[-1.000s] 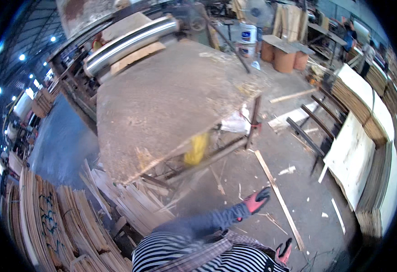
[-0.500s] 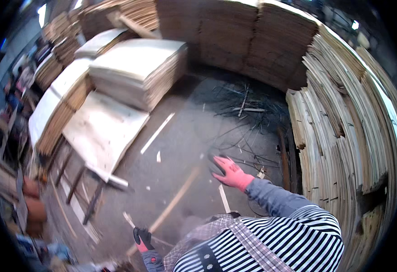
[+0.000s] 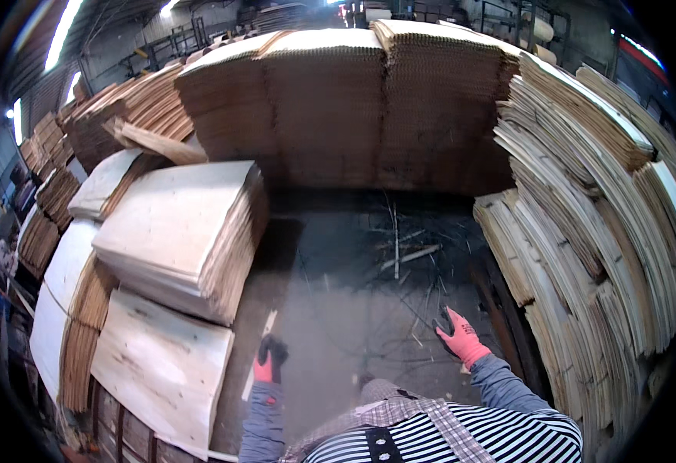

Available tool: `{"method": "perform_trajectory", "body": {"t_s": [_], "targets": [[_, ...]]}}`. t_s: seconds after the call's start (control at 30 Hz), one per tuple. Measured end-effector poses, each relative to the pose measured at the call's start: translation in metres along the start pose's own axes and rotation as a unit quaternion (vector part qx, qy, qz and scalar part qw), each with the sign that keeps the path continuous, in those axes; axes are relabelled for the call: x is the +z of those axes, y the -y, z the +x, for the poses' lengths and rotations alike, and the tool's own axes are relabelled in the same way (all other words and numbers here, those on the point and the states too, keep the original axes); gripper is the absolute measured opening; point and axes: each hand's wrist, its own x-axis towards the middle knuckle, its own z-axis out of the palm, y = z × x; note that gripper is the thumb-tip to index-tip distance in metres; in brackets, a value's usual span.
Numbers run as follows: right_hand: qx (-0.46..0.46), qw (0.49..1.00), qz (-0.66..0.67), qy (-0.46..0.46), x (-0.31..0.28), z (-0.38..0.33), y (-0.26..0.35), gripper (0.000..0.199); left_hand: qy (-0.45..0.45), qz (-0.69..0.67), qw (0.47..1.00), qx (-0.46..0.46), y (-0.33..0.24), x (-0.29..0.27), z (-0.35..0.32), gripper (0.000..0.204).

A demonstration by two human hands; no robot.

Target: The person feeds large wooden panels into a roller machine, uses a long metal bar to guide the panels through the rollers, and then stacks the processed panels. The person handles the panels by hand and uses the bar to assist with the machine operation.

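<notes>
My left hand (image 3: 269,361), in a pink and black work glove, hangs over the floor with its fingers loosely bent and apart. Behind it in the picture lies a narrow pale wood strip (image 3: 251,381), partly covered by the hand; I see no grip on it. My right hand (image 3: 462,339), gloved alike, reaches forward at the right with thumb and fingers spread and nothing in them. Nearest to my left hand is a pale veneer sheet (image 3: 160,363), sloping below a thick stack of veneer sheets (image 3: 180,208).
Thin sticks and scraps (image 3: 397,239) litter the floor (image 3: 322,309) ahead. Tall brown veneer stacks (image 3: 322,116) wall off the far side. Uneven sheet piles (image 3: 577,224) line the right, beside a dark rail (image 3: 500,316). A plank (image 3: 157,143) rests behind the left stack.
My view has lifted and shifted, showing more of the far stacks. My left hand has come forward beside the floor strip. My right hand now appears farther right and lower, still spread.
</notes>
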Motion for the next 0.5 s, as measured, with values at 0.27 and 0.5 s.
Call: {"method": "perform_trajectory", "body": {"t_s": [0.27,0.5], "targets": [[-0.219,0.974,0.057,-0.031,0.008,0.313,0.149,0.063,-0.062,0.039,0.996,-0.056,-0.039,-0.034,0.201,0.037],[-0.308,0.941,0.111,-0.087,0.010,0.551,0.284,0.068,-0.090,0.196,0.976,-0.008,-0.133,-0.040,0.469,0.049]]}}
